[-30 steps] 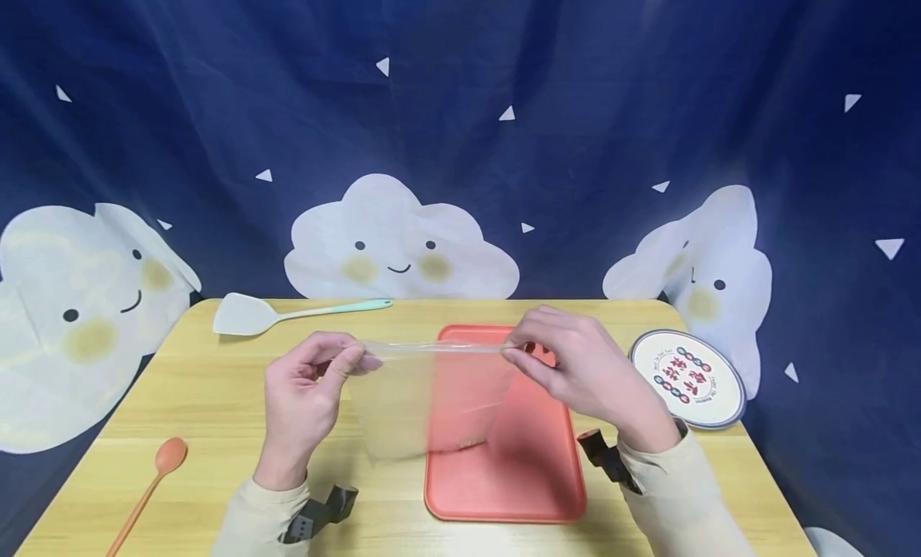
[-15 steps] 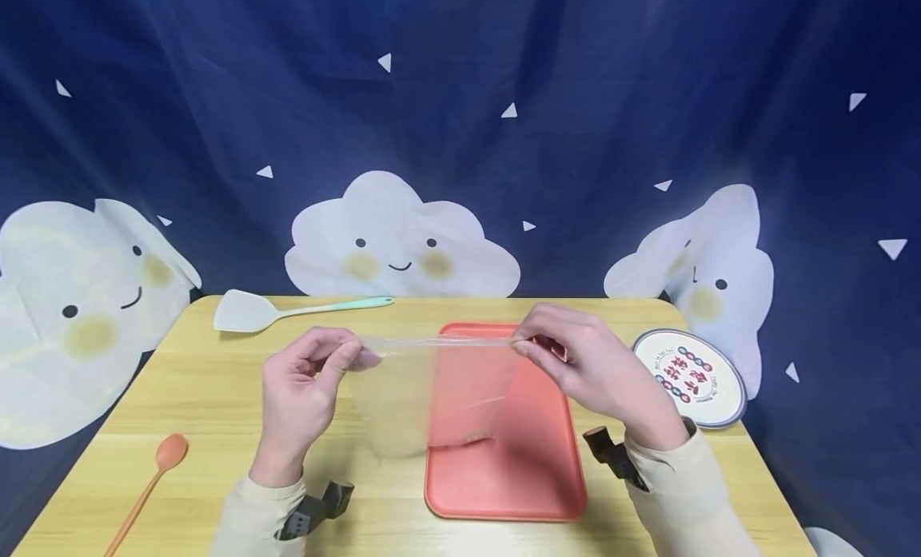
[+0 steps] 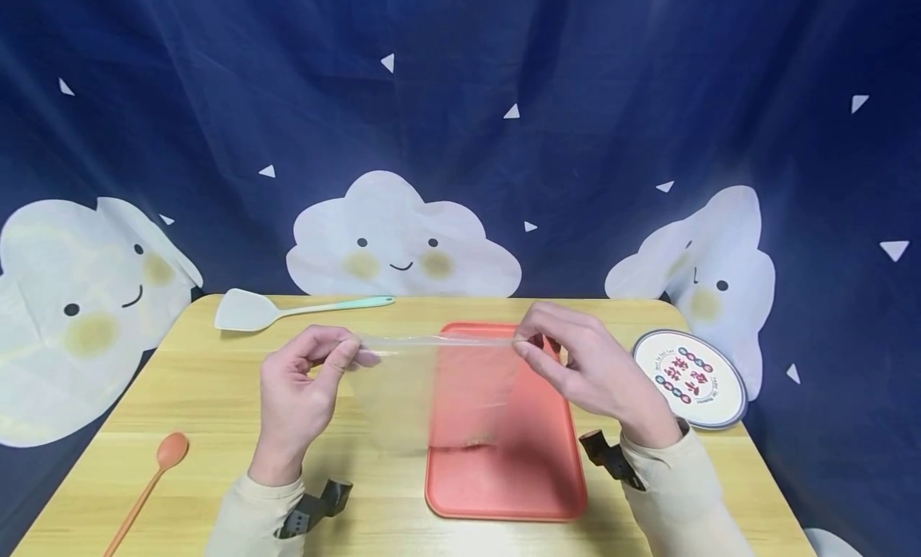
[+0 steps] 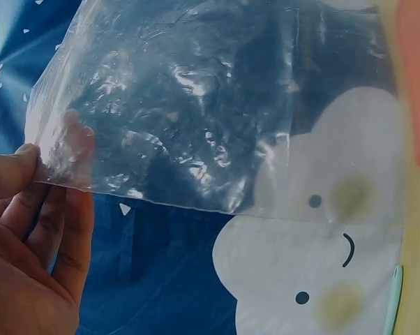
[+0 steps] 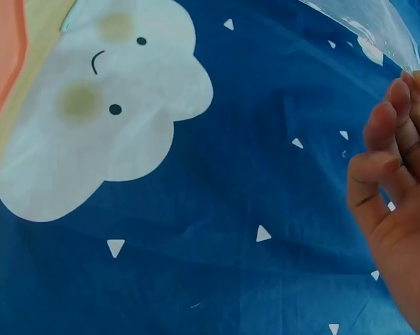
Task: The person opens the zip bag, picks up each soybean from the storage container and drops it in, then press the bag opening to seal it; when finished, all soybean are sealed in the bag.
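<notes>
A clear plastic bag (image 3: pixel 403 397) hangs stretched between my two hands, its top edge drawn nearly level. My left hand (image 3: pixel 302 401) pinches the left top corner between thumb and fingers. At the right top corner, the thumb and forefinger of my right hand (image 3: pixel 583 365) grip the edge. In the left wrist view the creased film of the bag (image 4: pixel 189 105) spreads away from the left hand (image 4: pixel 42 237). Only a corner of the bag (image 5: pixel 384 31) shows above the right hand (image 5: pixel 398 167) in the right wrist view. Through the film I see part of a red tray (image 3: pixel 504 485) below.
A white spatula with a green handle (image 3: pixel 248 311) lies at the table's back left. An orange spoon (image 3: pixel 170 451) is at the front left. An oval white plate with red lettering (image 3: pixel 691 393) sits by the right edge of the wooden table (image 3: pixel 216 405). A patterned blue curtain (image 3: pixel 460 133) hangs behind.
Both hands keep their hold on the bag. The right hand has shifted slightly right and up, the left slightly left, and the bag's lower edge sways a little.
</notes>
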A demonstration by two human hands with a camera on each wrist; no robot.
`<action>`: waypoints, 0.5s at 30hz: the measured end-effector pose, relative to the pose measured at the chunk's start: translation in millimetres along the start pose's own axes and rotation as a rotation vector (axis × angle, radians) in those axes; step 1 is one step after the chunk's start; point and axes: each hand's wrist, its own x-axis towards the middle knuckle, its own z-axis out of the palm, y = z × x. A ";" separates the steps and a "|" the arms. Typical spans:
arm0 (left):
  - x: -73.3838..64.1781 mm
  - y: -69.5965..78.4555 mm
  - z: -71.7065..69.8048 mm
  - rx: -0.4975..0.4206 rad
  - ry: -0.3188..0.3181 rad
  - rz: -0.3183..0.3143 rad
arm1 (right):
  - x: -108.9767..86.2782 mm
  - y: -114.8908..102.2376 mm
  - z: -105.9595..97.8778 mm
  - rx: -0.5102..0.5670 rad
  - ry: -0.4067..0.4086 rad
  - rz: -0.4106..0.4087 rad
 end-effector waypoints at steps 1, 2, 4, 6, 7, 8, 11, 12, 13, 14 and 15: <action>0.2 0.2 0.1 -0.007 0.003 0.007 | 0.1 0.1 0.4 0.016 0.001 0.001; 0.1 0.3 0.1 -0.018 0.007 0.013 | 0.0 0.5 0.8 0.032 0.002 0.002; -0.3 -0.2 0.5 -0.045 0.015 0.018 | -0.6 1.5 1.7 0.061 0.005 0.007; -0.4 -0.3 0.8 -0.095 0.012 0.018 | -1.6 2.5 2.4 0.083 0.016 0.018; -0.5 -0.2 0.5 -0.128 0.011 0.013 | -1.9 3.2 2.9 0.090 0.025 0.023; -0.8 -0.2 0.1 -0.168 0.011 0.004 | -2.0 3.9 3.6 0.093 0.036 0.026; -1.5 0.6 -2.2 -0.264 0.017 -0.020 | -2.2 5.5 6.2 0.100 0.071 0.035; -1.9 1.0 -3.2 -0.287 0.021 -0.027 | -2.3 6.1 7.2 0.107 0.081 0.037; -2.3 1.1 -4.3 -0.294 0.025 -0.033 | -2.3 6.7 8.2 0.115 0.089 0.040; -2.4 1.2 -5.5 -0.297 0.027 -0.035 | -2.5 7.0 9.2 0.126 0.095 0.043; -2.4 1.4 -6.8 -0.293 0.027 -0.034 | -2.7 7.0 10.1 0.139 0.101 0.048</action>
